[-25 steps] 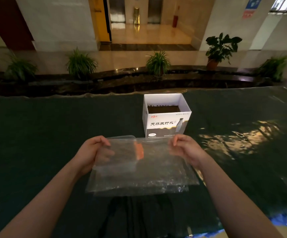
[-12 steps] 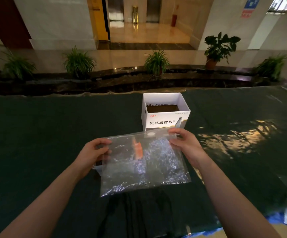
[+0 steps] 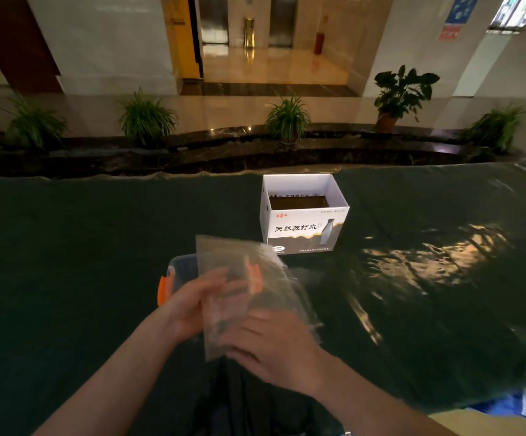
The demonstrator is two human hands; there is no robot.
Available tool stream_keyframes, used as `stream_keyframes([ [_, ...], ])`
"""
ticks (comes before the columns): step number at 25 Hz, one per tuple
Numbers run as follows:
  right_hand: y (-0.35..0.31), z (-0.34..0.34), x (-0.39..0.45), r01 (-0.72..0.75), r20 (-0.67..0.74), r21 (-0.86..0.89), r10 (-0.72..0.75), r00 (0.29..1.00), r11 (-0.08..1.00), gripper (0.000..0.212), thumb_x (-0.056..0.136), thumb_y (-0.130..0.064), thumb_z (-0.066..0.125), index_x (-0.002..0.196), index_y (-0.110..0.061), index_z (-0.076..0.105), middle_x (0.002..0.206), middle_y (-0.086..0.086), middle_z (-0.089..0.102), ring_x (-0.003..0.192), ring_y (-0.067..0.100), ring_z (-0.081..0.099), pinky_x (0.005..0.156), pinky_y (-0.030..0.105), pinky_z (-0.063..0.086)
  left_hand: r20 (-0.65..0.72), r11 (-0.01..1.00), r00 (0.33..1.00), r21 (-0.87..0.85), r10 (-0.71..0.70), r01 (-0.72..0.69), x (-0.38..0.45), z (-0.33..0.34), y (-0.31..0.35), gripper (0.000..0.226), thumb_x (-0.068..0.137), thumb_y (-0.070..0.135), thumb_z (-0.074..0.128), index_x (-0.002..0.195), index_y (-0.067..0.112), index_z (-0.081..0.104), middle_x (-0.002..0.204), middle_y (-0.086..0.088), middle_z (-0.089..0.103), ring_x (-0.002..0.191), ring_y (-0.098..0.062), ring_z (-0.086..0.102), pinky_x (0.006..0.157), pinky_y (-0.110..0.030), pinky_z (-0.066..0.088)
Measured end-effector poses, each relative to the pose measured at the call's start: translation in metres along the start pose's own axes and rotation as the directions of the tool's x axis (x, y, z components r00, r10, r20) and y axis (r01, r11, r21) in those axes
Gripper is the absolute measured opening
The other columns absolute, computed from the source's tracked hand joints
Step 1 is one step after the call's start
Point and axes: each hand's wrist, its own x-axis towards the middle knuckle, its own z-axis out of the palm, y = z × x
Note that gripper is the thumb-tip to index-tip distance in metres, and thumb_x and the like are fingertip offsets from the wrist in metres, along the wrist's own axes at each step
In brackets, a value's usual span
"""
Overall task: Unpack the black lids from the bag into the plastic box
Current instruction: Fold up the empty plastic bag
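Observation:
A clear plastic bag (image 3: 242, 278) is held upright and folded narrow over the table, with nothing dark visible inside it. My left hand (image 3: 195, 305) grips its left side from behind. My right hand (image 3: 274, 344) presses on its lower right part. Behind the bag lies a clear plastic box (image 3: 183, 267) with orange clips (image 3: 162, 289), mostly hidden by the bag and my left hand. No black lids are visible.
A white open-topped carton (image 3: 304, 228) with printed characters stands beyond the bag on the dark green table cover (image 3: 66, 262). A stone ledge with potted plants (image 3: 286, 121) runs behind the table. Something blue (image 3: 504, 404) shows at the lower right edge.
The bag went from being stretched wide and flat between both hands to folded narrow and upright. My right hand moved down and left onto its lower part; the box's left end now shows.

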Motion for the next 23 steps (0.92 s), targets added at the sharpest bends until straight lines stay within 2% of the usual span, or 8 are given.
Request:
stream_keyframes([
  [3, 0.013, -0.001, -0.003, -0.33, -0.062, 0.166, 0.343, 0.937, 0.929, 0.018, 0.094, -0.041, 0.055, 0.11, -0.034, 0.062, 0.106, -0.017, 0.067, 0.096, -0.008, 0.056, 0.085, 0.025, 0.053, -0.08, 0.998, 0.995, 0.02, 0.063, -0.062, -0.005, -0.009, -0.003, 0.042, 0.083, -0.003, 0.061, 0.116, 0.021, 0.065, 0.114, -0.022, 0.068, 0.106, -0.042, 0.064, 0.094, -0.061, 0.046],
  [6, 0.056, -0.007, 0.006, -0.78, 0.0, 0.38, 0.843, 0.538, 0.498, 0.054, 0.083, -0.038, 0.071, 0.131, -0.026, 0.048, 0.121, -0.014, 0.058, 0.111, 0.005, 0.056, 0.091, 0.028, 0.051, -0.036, 0.999, 0.999, 0.04, 0.03, -0.028, -0.006, -0.013, -0.005, 0.049, 0.082, -0.005, 0.06, 0.127, 0.015, 0.055, 0.115, -0.023, 0.067, 0.106, -0.041, 0.064, 0.087, -0.055, 0.052],
  [8, 0.081, -0.01, 0.004, -0.761, 0.384, 0.647, 0.85, 0.361, 0.031, 0.076, 0.077, -0.034, 0.077, 0.139, -0.018, 0.036, 0.123, -0.007, 0.059, 0.112, 0.018, 0.06, 0.089, 0.031, 0.05, -0.011, 0.997, 1.0, 0.071, 0.006, -0.005, -0.009, -0.008, -0.006, 0.045, 0.083, -0.005, 0.058, 0.124, 0.014, 0.056, 0.115, -0.022, 0.067, 0.106, -0.041, 0.064, 0.087, -0.053, 0.052],
  [9, 0.088, -0.011, -0.001, -0.675, 0.543, 0.715, 0.751, 0.375, -0.18, 0.075, 0.077, -0.033, 0.076, 0.138, -0.016, 0.037, 0.122, -0.001, 0.063, 0.11, 0.023, 0.062, 0.09, 0.035, 0.052, 0.017, 0.997, 1.0, 0.079, -0.001, 0.0, -0.011, -0.007, -0.007, 0.044, 0.083, -0.005, 0.057, 0.123, 0.014, 0.057, 0.116, -0.023, 0.067, 0.108, -0.041, 0.063, 0.089, -0.054, 0.052],
  [11, 0.093, -0.012, -0.012, -0.562, 0.661, 0.733, 0.593, 0.459, -0.382, 0.051, 0.082, -0.024, 0.071, 0.128, -0.009, 0.054, 0.116, 0.01, 0.069, 0.102, 0.027, 0.068, 0.086, 0.038, 0.056, 0.062, 0.996, 0.998, 0.085, -0.005, 0.0, -0.013, -0.009, -0.008, 0.045, 0.083, -0.004, 0.061, 0.124, 0.014, 0.057, 0.121, -0.024, 0.064, 0.112, -0.043, 0.06, 0.093, -0.055, 0.049],
  [14, 0.091, -0.01, -0.014, -0.567, 0.596, 0.77, 0.648, 0.475, -0.293, 0.027, 0.088, -0.015, 0.067, 0.114, -0.008, 0.064, 0.105, 0.014, 0.073, 0.09, 0.025, 0.07, 0.071, 0.029, 0.057, 0.026, 0.992, 1.0, 0.125, -0.016, 0.013, -0.011, -0.021, -0.009, 0.041, 0.087, 0.002, 0.06, 0.126, 0.015, 0.056, 0.122, -0.024, 0.063, 0.113, -0.043, 0.059, 0.099, -0.06, 0.043],
  [20, 0.095, -0.016, -0.018, -0.703, 0.601, 0.703, 0.615, 0.51, -0.105, 0.038, 0.086, -0.02, 0.07, 0.121, -0.014, 0.058, 0.093, 0.015, 0.074, 0.069, 0.025, 0.069, 0.056, 0.029, 0.056, -0.048, 0.973, 0.993, 0.209, 0.104, -0.092, -0.01, -0.017, -0.012, 0.037, 0.083, 0.008, 0.057, 0.119, 0.016, 0.062, 0.114, -0.018, 0.069, 0.104, -0.036, 0.066, 0.089, -0.05, 0.053],
  [23, 0.099, -0.017, -0.021, -0.647, 0.566, 0.752, 0.63, 0.532, -0.129, 0.032, 0.087, -0.014, 0.069, 0.117, -0.009, 0.061, 0.079, 0.011, 0.068, 0.056, 0.015, 0.06, 0.048, 0.023, 0.049, -0.038, 0.973, 0.993, 0.209, 0.109, -0.098, -0.006, -0.025, -0.014, 0.037, 0.088, 0.012, 0.054, 0.123, 0.022, 0.062, 0.123, -0.023, 0.063, 0.11, -0.041, 0.061, 0.094, -0.054, 0.049],
])
